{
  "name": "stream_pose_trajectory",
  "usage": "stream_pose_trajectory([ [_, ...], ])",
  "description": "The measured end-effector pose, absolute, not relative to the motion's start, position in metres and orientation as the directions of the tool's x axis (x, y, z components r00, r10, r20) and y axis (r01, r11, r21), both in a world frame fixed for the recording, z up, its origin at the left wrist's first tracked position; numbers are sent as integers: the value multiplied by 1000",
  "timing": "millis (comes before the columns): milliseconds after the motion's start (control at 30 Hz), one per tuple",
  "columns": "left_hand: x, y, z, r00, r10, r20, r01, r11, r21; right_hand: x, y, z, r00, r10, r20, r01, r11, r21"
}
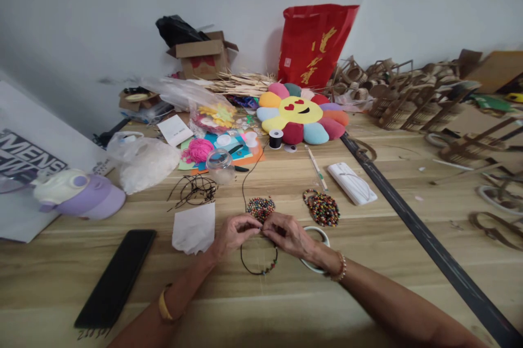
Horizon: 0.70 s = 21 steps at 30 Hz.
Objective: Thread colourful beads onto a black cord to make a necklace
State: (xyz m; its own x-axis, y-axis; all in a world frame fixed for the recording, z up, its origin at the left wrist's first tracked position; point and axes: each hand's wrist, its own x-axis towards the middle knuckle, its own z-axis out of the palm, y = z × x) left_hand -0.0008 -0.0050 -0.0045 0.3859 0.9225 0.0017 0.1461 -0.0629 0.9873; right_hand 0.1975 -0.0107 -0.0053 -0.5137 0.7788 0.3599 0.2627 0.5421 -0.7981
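My left hand [235,232] and my right hand [286,232] meet fingertip to fingertip over the wooden table [368,282], both pinched on a black cord [257,268] that loops down below them with a few small beads strung on it. A pile of mixed coloured beads [260,208] lies just beyond my fingers. A second beaded piece [322,208] rests to the right of it. The cord runs up from the hands toward a black thread spool [275,139]. A white ring [316,236] lies partly under my right wrist.
A black phone [116,277] and a white paper scrap [194,228] lie at left, beside a lilac cap [87,198] and a plastic bag [143,162]. Farther back are a flower pillow [300,114], a red bag [312,43] and a cardboard box [204,56]. Wooden frames [408,97] crowd the right.
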Motion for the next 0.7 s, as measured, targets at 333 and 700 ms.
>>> stream_pose_trajectory([
  [333, -1, -5, -6, 358, 933, -45, 148, -9, 989, 198, -10, -6, -495, 799, 340, 266, 512, -817],
  [700, 1, -7, -5, 357, 927, -117, 120, 79, 990, 198, -11, -6, -503, 795, 338, 238, 504, -830],
])
